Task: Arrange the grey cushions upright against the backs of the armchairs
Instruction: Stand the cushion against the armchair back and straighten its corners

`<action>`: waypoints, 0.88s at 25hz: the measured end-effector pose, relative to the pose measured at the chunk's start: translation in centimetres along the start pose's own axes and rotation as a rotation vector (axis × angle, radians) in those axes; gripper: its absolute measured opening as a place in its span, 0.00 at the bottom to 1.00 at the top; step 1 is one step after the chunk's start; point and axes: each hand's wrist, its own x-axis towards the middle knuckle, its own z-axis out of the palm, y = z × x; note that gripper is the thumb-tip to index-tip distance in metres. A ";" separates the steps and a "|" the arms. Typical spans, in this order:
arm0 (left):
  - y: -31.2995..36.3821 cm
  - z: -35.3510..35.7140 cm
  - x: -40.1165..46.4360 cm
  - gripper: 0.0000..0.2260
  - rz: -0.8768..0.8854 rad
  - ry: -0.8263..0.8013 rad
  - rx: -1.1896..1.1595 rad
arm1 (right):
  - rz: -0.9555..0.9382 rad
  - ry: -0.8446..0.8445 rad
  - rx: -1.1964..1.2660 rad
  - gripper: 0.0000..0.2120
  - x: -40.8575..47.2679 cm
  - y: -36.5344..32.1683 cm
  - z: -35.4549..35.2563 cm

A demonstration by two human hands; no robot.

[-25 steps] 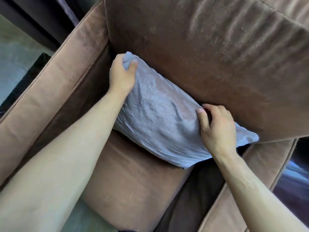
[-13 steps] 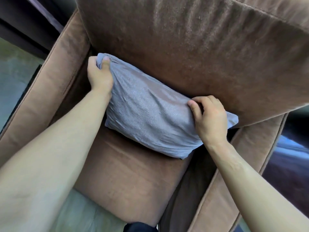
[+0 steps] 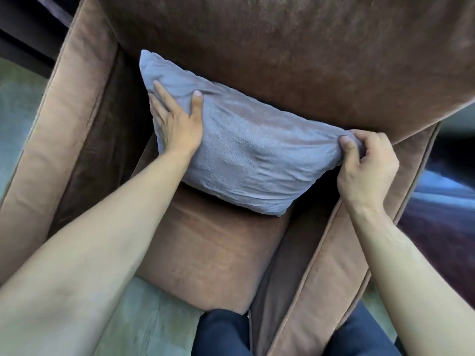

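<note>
Brown armchair (image 3: 295, 47): back and seat cushion in view from above. Grey cushion (image 3: 252, 155) stands on the seat, leaning on the chair back, tilted (left corner higher). Left hand (image 3: 177, 124) lies flat, fingers spread, on its left face. Right hand (image 3: 365, 163) is pinched on the right corner. Step in hand: settling the cushion. Next, judged: level it, then release.
</note>
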 end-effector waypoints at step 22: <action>-6.6 -3.5 -3.4 0.12 -0.098 0.208 -0.167 | 0.804 -0.189 0.705 0.12 -4.3 0.5 1.5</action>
